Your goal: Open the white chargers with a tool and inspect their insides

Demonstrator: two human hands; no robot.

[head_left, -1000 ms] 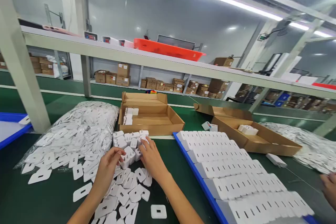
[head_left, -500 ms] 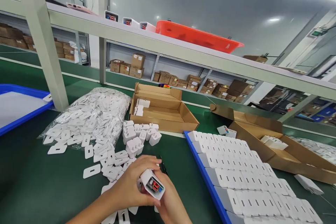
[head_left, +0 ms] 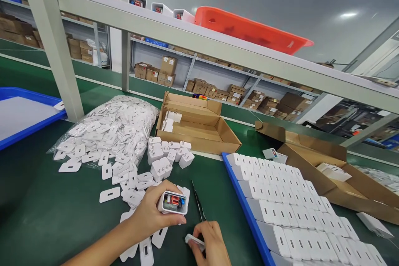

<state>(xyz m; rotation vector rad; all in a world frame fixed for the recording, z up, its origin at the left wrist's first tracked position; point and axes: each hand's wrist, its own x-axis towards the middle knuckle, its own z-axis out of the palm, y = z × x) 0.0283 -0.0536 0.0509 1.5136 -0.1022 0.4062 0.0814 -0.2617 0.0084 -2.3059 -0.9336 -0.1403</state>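
Note:
My left hand (head_left: 149,213) grips a white charger housing (head_left: 173,203) with its open end toward me, red and metal parts visible inside. My right hand (head_left: 209,243), low near the frame's bottom edge, pinches a small white cover plate (head_left: 193,240) against the green mat. A thin dark tweezer-like tool (head_left: 197,206) lies on the mat between the hands. Loose white cover plates (head_left: 109,194) are scattered to the left, and a cluster of white charger housings (head_left: 165,157) stands beyond the hands.
A clear bag of white plates (head_left: 109,129) lies at left. An open cardboard box (head_left: 199,131) sits behind, another cardboard box (head_left: 330,174) at right. A blue-edged tray (head_left: 246,212) carries rows of finished white chargers. A blue tray (head_left: 31,129) is far left; a post (head_left: 56,50) stands near it.
My hands drew back from the cluster with one housing. They then separated: the left keeps the housing, the right dropped to the mat and pinched a cover plate. The view tilted down and left.

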